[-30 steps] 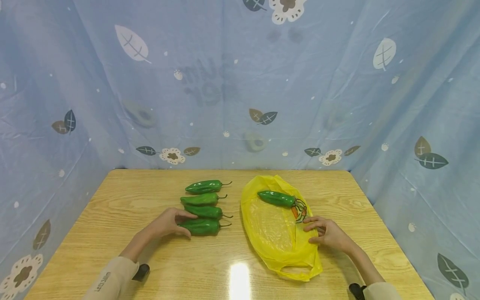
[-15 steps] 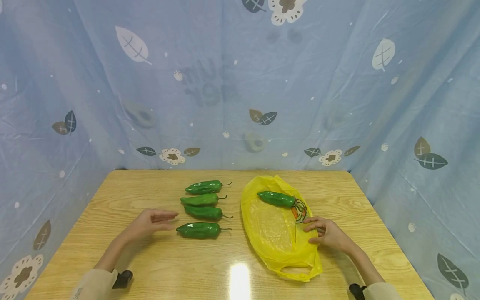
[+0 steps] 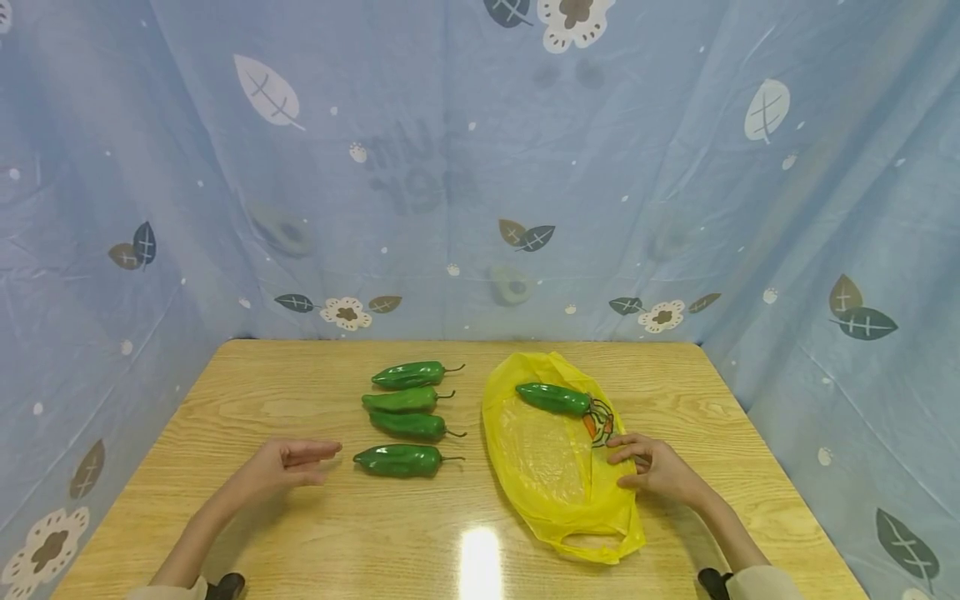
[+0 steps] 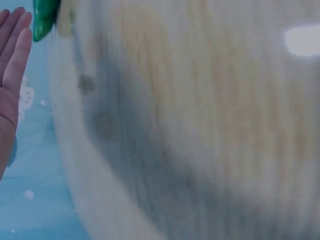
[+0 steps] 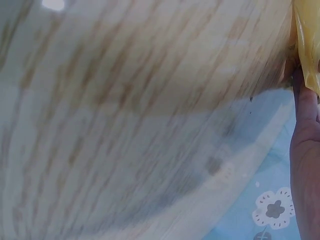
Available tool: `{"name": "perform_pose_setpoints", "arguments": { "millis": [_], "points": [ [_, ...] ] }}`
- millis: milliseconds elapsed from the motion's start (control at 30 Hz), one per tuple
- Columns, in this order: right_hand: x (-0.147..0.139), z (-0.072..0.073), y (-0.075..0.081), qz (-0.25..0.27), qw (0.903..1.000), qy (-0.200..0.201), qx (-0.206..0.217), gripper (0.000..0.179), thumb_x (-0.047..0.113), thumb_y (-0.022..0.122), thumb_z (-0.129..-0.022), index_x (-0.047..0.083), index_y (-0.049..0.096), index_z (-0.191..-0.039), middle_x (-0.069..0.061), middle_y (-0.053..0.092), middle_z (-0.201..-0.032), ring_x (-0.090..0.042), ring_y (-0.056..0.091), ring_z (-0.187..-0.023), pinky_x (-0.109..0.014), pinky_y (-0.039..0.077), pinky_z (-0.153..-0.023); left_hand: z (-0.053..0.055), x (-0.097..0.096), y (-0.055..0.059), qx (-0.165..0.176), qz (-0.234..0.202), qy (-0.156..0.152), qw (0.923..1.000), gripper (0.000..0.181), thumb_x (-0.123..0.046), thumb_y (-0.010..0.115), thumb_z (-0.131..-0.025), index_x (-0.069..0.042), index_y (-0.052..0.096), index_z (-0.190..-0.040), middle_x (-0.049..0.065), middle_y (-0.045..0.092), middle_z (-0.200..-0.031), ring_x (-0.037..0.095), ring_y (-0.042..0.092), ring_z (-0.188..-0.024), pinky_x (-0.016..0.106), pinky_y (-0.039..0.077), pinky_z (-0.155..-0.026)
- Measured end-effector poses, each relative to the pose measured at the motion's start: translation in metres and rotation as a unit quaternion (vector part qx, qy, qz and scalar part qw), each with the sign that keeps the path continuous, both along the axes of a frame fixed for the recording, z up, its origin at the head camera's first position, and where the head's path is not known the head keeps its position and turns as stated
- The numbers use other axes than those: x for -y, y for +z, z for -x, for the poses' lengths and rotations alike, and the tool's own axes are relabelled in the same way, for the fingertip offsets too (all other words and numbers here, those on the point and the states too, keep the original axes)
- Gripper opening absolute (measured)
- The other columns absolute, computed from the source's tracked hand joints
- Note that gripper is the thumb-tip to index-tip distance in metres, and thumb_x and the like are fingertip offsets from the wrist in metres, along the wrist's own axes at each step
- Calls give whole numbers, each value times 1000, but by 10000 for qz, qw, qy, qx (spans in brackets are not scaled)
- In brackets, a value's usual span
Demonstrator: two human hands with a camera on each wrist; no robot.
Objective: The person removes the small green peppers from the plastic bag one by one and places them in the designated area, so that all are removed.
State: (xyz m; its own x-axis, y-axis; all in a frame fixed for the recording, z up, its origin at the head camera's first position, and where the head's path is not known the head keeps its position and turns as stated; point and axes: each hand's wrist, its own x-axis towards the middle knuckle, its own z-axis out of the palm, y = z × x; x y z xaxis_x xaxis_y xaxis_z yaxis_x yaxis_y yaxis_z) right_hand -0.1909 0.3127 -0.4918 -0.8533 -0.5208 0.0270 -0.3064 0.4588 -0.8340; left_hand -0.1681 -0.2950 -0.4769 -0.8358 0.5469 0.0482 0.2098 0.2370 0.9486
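My left hand hovers over the wood left of the nearest green pepper, apart from it, with straight fingers and nothing held. Behind that pepper lie the third, second and farthest pepper, stems to the right. Another green pepper lies on a flattened yellow plastic bag. At the bag's right edge my right hand pinches the plastic between thumb and fingers. In the left wrist view, the left hand shows at the left edge beside a pepper tip.
The wooden table carries everything, with a bright light reflection near its front. Blue patterned curtain cloth surrounds the back and sides. The bag's handle hole faces the front. Printed vegetables decorate the bag.
My left hand has let go of the nearest pepper and drawn back left and toward me. That pepper came slightly nearer, apart from the row. My right hand and the bag stayed put.
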Motion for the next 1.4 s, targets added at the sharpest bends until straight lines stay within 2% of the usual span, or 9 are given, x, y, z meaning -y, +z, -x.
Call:
{"name": "perform_pose_setpoints", "arguments": {
  "millis": [133, 300, 367, 567, 800, 1000, 1133, 1233, 1400],
  "points": [
    [-1, -1, 0, 21, 10000, -1, -5, 27, 7, 75, -82, -3, 68, -106, -30, 51, -128, -54, 38, -122, -55, 43, -93, -10, -9, 5, 87, -58, -256, 9996, 43, 1, 63, -90, 16, 50, -129, 35, 49, -129, -1, 55, -114, 23, 49, -92],
    [-1, -1, 1, 24, 10000, 37, 44, 27, 8, 74, -83, -2, 68, -107, -30, 50, -129, -55, 36, -124, -56, 43, -93, -21, -31, 15, 390, -342, -893, 9947, 39, 2, 61, -91, 15, 52, -127, 31, 53, -127, 5, 57, -115, 25, 50, -91],
    [-1, 0, 2, 20, 10000, 34, 90, 27, 8, 74, -83, -1, 68, -108, -30, 49, -130, -55, 36, -125, -57, 43, -94, -24, -44, 17, 480, -438, -1121, 9916, 38, 2, 61, -91, 14, 54, -126, 28, 54, -127, 7, 57, -116, 32, 50, -93],
    [-1, 2, 4, -67, 10000, 9, 43, 28, 8, 74, -83, 0, 68, -108, -28, 50, -130, -53, 38, -125, -57, 44, -93, -34, -84, 20, 185, -374, -1503, 9878, 40, -2, 66, -88, 6, 59, -126, 20, 59, -126, 10, 58, -116, 51, 43, -93],
    [-2, 2, 0, -50, 9999, -111, 46, 27, 6, 75, -81, -1, 69, -106, -28, 52, -129, -53, 34, -127, -59, 41, -94, -44, -127, 22, -146, -472, -1615, 9856, 42, -8, 71, -85, 1, 62, -125, 15, 62, -125, 11, 58, -115, 50, 46, -91],
    [-2, -1, 2, -30, 9998, -180, 66, 27, 5, 75, -81, -1, 69, -106, -28, 52, -128, -53, 36, -126, -57, 43, -93, -45, -156, 19, -330, -461, -1526, 9867, 40, -13, 73, -84, -2, 65, -122, 7, 65, -122, 13, 60, -112, 37, 51, -92],
    [-1, -1, 4, -20, 9999, -147, 2, 27, 6, 75, -82, -2, 68, -106, -29, 51, -128, -54, 36, -125, -57, 44, -92, -42, -174, 18, -461, -381, -1541, 9862, 40, -21, 73, -85, -4, 67, -121, 3, 67, -119, 12, 61, -110, 35, 52, -91],
    [0, -2, 4, 16, 9999, -116, -19, 27, 6, 75, -82, -3, 68, -107, -30, 51, -128, -55, 37, -124, -58, 43, -92, -38, -187, 18, -548, -455, -1709, 9827, 40, -22, 72, -85, -4, 67, -120, 2, 67, -118, 12, 62, -109, 32, 52, -90],
    [0, -2, 1, 34, 9999, -116, -61, 27, 7, 75, -82, -2, 68, -106, -30, 51, -127, -55, 37, -123, -54, 45, -92, -30, -213, 17, -671, -638, -2211, 9708, 37, -10, 73, -84, -2, 67, -119, 6, 68, -117, 14, 63, -108, 29, 52, -90]
  ]
}}
